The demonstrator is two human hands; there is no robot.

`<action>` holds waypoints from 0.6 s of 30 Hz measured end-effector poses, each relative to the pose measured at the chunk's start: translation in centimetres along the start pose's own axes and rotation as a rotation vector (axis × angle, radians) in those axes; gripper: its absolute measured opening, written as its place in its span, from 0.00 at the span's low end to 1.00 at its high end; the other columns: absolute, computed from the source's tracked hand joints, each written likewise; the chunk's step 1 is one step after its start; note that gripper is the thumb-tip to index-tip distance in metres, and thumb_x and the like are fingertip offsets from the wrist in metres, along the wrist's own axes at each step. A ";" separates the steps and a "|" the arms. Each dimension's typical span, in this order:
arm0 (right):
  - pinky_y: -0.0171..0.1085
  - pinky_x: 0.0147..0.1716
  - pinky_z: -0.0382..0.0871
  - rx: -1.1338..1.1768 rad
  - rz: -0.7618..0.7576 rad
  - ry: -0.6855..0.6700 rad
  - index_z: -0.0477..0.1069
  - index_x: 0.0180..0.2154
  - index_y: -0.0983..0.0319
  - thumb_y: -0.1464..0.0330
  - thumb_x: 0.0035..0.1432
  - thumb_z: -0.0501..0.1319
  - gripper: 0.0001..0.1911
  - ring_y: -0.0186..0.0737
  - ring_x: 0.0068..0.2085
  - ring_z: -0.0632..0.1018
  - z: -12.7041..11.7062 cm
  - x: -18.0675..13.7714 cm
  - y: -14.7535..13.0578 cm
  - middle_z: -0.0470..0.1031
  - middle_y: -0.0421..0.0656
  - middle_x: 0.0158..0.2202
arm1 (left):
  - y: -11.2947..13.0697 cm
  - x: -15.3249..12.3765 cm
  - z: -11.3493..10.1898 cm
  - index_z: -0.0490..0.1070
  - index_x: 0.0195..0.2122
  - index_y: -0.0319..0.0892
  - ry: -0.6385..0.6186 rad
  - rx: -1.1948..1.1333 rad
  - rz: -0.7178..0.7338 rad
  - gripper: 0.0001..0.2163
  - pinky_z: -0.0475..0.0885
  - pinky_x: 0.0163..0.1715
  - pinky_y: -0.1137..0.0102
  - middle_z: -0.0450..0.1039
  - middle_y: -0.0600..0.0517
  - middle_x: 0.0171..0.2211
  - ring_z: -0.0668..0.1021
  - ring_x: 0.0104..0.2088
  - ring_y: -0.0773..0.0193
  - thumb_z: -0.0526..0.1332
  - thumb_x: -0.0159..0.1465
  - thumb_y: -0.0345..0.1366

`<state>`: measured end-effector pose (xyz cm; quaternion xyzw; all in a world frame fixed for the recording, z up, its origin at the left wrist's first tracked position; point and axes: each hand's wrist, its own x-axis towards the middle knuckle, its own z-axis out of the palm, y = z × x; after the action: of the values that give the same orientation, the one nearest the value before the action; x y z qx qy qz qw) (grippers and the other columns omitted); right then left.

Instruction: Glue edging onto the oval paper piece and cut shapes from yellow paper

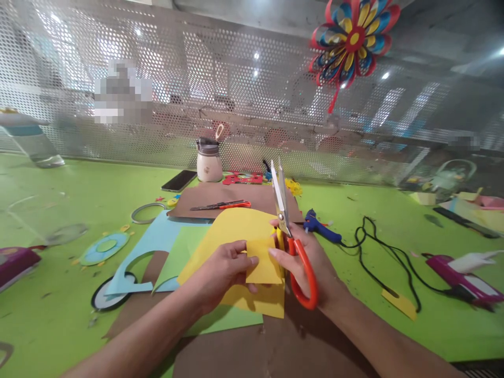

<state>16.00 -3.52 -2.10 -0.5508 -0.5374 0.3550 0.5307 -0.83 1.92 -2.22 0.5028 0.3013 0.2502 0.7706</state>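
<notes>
My left hand [222, 270] pinches a small folded yellow paper piece [263, 262] above a larger yellow sheet [232, 226]. My right hand [315, 262] also touches that piece with its fingertips and grips orange-handled scissors [293, 247], blades pointing up and away. Under the yellow sheet lie a light green sheet [185, 252], a light blue sheet [157, 236] with a round cut-out, and brown paper [236, 346].
A second pair of scissors [222, 206] lies on a brown sheet behind. A blue glue gun [321, 226] with a black cord [378, 257] is to the right. A white jar [209, 160], a phone [179, 180], paper rings and scraps dot the green table [59, 315]. A paper flower [352, 39] hangs on the mesh wall.
</notes>
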 end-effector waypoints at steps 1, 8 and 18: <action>0.36 0.37 0.71 -0.003 -0.003 -0.006 0.66 0.51 0.58 0.66 0.52 0.64 0.23 0.41 0.41 0.75 0.0 0.0 0.0 0.72 0.42 0.40 | 0.0 0.0 0.0 0.69 0.29 0.39 -0.006 -0.001 0.001 0.06 0.73 0.25 0.70 0.65 0.55 0.24 0.69 0.23 0.69 0.66 0.55 0.35; 0.34 0.35 0.69 0.032 -0.031 -0.008 0.66 0.50 0.56 0.69 0.52 0.63 0.22 0.37 0.36 0.74 0.0 -0.1 0.7 0.71 0.39 0.37 | 0.2 -0.2 0.0 0.71 0.28 0.39 -0.029 -0.073 -0.026 0.07 0.74 0.27 0.69 0.69 0.52 0.27 0.74 0.28 0.64 0.67 0.52 0.35; 0.34 0.33 0.69 -0.125 -0.098 -0.002 0.66 0.51 0.53 0.69 0.55 0.61 0.20 0.36 0.33 0.74 0.0 -0.5 1.4 0.71 0.37 0.35 | -0.5 0.2 -0.7 0.68 0.30 0.39 -0.061 -0.271 -0.053 0.07 0.75 0.24 0.68 0.69 0.51 0.23 0.74 0.23 0.64 0.56 0.59 0.37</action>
<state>16.25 -3.86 -3.52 -0.5557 -0.5854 0.2948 0.5114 -1.14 2.30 -2.95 0.3932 0.2544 0.2529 0.8466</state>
